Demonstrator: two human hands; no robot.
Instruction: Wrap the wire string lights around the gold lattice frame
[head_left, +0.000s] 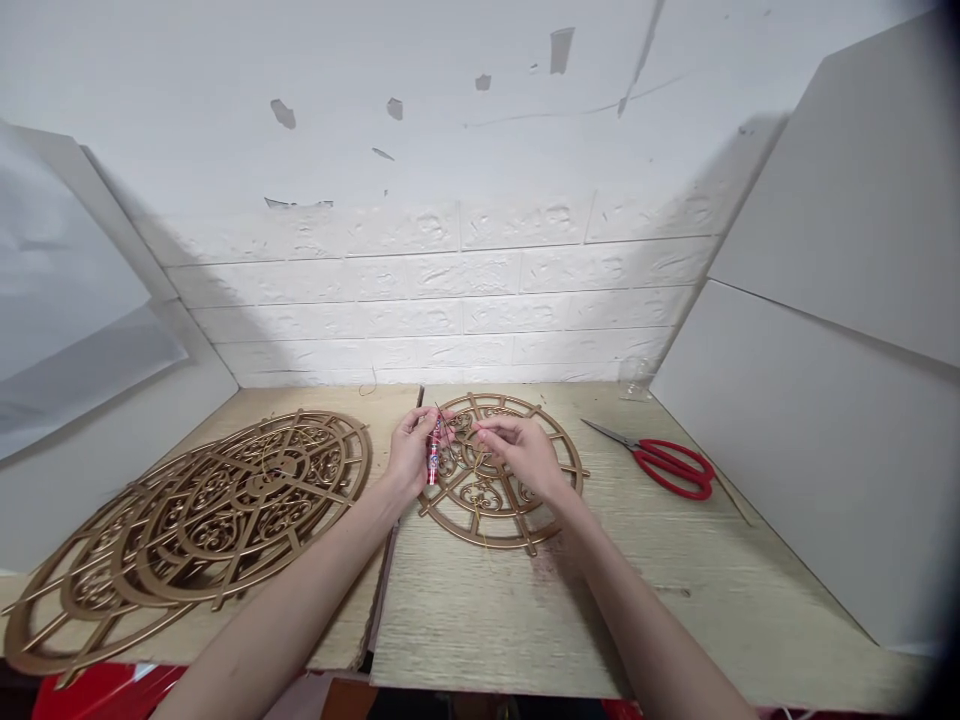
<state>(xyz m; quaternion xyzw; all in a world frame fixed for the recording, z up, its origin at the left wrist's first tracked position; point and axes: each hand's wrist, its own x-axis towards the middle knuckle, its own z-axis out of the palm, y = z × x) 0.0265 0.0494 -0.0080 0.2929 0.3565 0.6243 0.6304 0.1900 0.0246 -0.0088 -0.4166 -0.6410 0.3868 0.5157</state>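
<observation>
My left hand [411, 455] is closed around a small red tube-like object [433, 455], held upright over the left edge of a round gold openwork disc [551, 455] lying flat on the wooden tabletop. My right hand [521, 452] hovers over the disc's middle with fingertips pinched together on a thin thread or wire [480, 500] that trails down across the disc. What exactly the red object is, I cannot make out.
A stack of larger gold openwork discs [202, 520] lies at the left. Red-handled scissors [664, 462] rest at the right. White panels [825, 400] wall in both sides, a white brick wall stands behind. A seam runs between two table boards [487, 620].
</observation>
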